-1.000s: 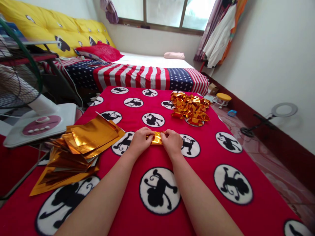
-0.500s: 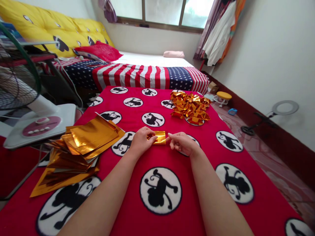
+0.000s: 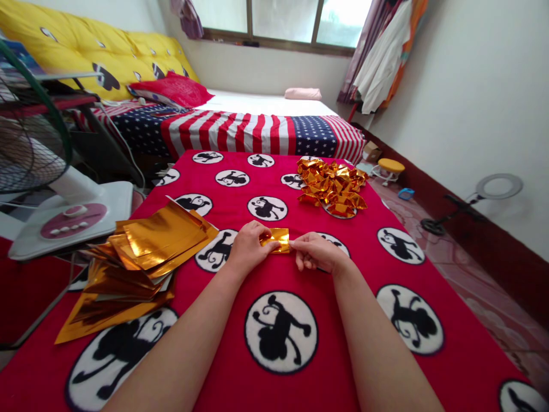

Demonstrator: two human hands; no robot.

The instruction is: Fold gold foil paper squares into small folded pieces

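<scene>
A small folded piece of gold foil paper (image 3: 281,239) lies on the red cloth (image 3: 283,274) between my hands. My left hand (image 3: 250,246) grips its left part, thumb in front and fingers behind. At the paper's right edge, my right hand (image 3: 316,252) pinches the lower corner between thumb and index finger, its other fingers curled. A spread stack of flat gold sheets (image 3: 163,240) lies to the left. Beyond my right hand is a heap of folded gold pieces (image 3: 332,186).
A fan base (image 3: 72,220) stands at the left. A bed with a striped, starred cover (image 3: 240,131) is behind the cloth. On the floor at right are a yellow stool (image 3: 390,166) and a ring light (image 3: 500,186).
My right hand has closed from beside the paper onto its right edge. The fingertips were apart from it before. My left hand has kept its hold.
</scene>
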